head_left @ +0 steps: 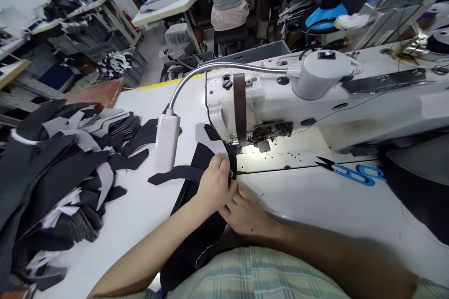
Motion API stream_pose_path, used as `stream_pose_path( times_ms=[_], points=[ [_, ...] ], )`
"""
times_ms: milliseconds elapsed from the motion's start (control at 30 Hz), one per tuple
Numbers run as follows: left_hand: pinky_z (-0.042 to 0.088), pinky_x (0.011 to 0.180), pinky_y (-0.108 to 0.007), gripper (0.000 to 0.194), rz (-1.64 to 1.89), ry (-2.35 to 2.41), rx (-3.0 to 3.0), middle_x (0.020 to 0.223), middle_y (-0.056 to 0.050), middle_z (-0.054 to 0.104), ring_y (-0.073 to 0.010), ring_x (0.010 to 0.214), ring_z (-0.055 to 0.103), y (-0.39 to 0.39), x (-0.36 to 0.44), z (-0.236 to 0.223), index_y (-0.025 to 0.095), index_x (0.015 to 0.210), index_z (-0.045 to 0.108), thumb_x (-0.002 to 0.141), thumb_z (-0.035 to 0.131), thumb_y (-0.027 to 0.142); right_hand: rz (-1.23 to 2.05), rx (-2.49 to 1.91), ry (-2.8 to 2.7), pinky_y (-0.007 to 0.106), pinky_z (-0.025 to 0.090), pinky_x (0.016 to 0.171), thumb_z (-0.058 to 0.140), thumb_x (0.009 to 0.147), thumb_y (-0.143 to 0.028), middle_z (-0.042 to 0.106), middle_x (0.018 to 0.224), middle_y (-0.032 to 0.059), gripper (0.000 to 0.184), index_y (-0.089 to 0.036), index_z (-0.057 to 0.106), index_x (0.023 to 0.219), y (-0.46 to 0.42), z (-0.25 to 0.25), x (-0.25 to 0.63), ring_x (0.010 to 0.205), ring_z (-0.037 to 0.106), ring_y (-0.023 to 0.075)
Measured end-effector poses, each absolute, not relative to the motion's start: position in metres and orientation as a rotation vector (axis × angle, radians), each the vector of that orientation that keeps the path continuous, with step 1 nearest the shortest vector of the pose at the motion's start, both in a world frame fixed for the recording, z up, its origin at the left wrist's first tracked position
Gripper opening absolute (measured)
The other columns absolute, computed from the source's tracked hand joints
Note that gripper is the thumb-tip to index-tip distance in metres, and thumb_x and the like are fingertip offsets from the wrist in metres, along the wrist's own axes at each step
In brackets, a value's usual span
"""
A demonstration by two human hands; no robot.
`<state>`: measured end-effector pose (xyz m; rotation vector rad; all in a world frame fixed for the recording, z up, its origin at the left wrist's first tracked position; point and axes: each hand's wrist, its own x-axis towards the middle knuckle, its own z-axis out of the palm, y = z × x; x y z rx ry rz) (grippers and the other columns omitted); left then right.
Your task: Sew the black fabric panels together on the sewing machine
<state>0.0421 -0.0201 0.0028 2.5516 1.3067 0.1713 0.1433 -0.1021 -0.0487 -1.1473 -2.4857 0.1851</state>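
1. Left hand (215, 187): fingers bunched closed on black fabric (196, 215), near the table's centre.
2. Right hand (245, 210): overlapping the left at four o'clock, fingertips partly hidden; grip cannot be told.
3. Sewing machine (273, 88): one o'clock from hands.
4. Blue-handled snips (351, 173): three o'clock.
5. Cut pieces (70, 168): heaped, nine o'clock.

My shirt (252, 273) was checked in pale green and cream, the cloth (196, 224) by my hands black, the sewing machine (277, 93) white with a dark brown strap (240, 110), the snips (351, 173) bright blue with black blades, and the tabletop (301, 205) white.
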Motion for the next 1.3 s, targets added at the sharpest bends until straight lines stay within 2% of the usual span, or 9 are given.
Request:
stream_pose_path(
  times_ms=[100,200,300,467,633,933,1167,1300],
  points=[
    [0.050,0.095,-0.043,0.028,0.325,1.196,2.496,0.116,-0.017,0.055,-0.0277,0.116,0.052,-0.009,0.038,0.001,0.013,0.095,0.054,0.068,0.051,0.013,0.178,-1.122,-2.460,0.048,0.038,0.101,0.041,0.086,-0.012,0.065,0.112,0.0141,0.036,-0.008,0.059,0.117,-0.095,-0.043,0.153,0.105,0.056,0.0286],
    [0.046,0.101,-0.046,0.023,0.390,1.109,2.507,0.126,-0.020,0.052,-0.0298,0.123,0.047,-0.004,0.038,-0.001,0.013,0.093,0.054,0.071,0.049,0.013,0.227,-1.107,-2.457,0.047,0.036,0.102,0.049,0.084,-0.022,0.062,0.118,0.0136,0.037,-0.012,0.059,0.119,-0.092,-0.039,0.160,0.111,0.053,0.0297],
    [0.046,0.100,-0.051,0.022,0.377,1.116,2.543,0.128,-0.021,0.052,-0.0330,0.124,0.045,-0.006,0.042,-0.005,0.013,0.093,0.054,0.072,0.049,0.013,0.148,-1.165,-2.445,0.049,0.036,0.102,0.048,0.086,-0.025,0.063,0.116,0.0156,0.040,-0.011,0.057,0.122,-0.096,-0.043,0.157,0.111,0.054,0.0318],
    [0.043,0.102,-0.053,0.024,0.354,1.070,2.602,0.127,-0.021,0.051,-0.0343,0.125,0.043,-0.011,0.045,-0.008,0.012,0.095,0.053,0.071,0.049,0.013,0.061,-1.242,-2.426,0.048,0.040,0.097,0.044,0.088,-0.023,0.066,0.108,0.0187,0.040,-0.008,0.057,0.122,-0.105,-0.055,0.144,0.104,0.059,0.0318],
    [0.042,0.104,-0.051,0.026,0.351,0.990,2.652,0.122,-0.023,0.053,-0.0339,0.123,0.044,-0.011,0.045,-0.007,0.009,0.095,0.054,0.070,0.048,0.011,0.028,-1.252,-2.407,0.048,0.039,0.100,0.045,0.086,-0.023,0.065,0.110,0.0191,0.042,-0.007,0.055,0.124,-0.106,-0.055,0.144,0.106,0.060,0.0319],
    [0.043,0.100,-0.057,0.023,0.333,1.019,2.629,0.122,-0.021,0.053,-0.0353,0.122,0.044,-0.016,0.048,-0.007,0.013,0.094,0.053,0.071,0.048,0.013,0.045,-1.257,-2.478,0.049,0.039,0.099,0.047,0.085,-0.023,0.067,0.109,0.0191,0.046,-0.005,0.053,0.128,-0.108,-0.053,0.145,0.104,0.061,0.0312],
    [0.042,0.101,-0.054,0.019,0.341,0.989,2.663,0.102,-0.017,0.056,-0.0337,0.116,0.046,-0.017,0.056,-0.008,0.013,0.089,0.051,0.070,0.048,0.013,0.057,-1.292,-2.498,0.049,0.040,0.098,0.047,0.084,-0.022,0.066,0.110,0.0195,0.045,-0.007,0.055,0.126,-0.111,-0.055,0.147,0.106,0.060,0.0313],
    [0.043,0.101,-0.053,0.019,0.362,0.970,2.679,0.099,-0.015,0.056,-0.0326,0.113,0.048,-0.017,0.058,-0.008,0.014,0.089,0.050,0.070,0.047,0.013,0.060,-1.299,-2.506,0.051,0.039,0.099,0.045,0.085,-0.020,0.065,0.110,0.0222,0.045,-0.004,0.054,0.126,-0.113,-0.056,0.148,0.107,0.060,0.0323]
  ],
)
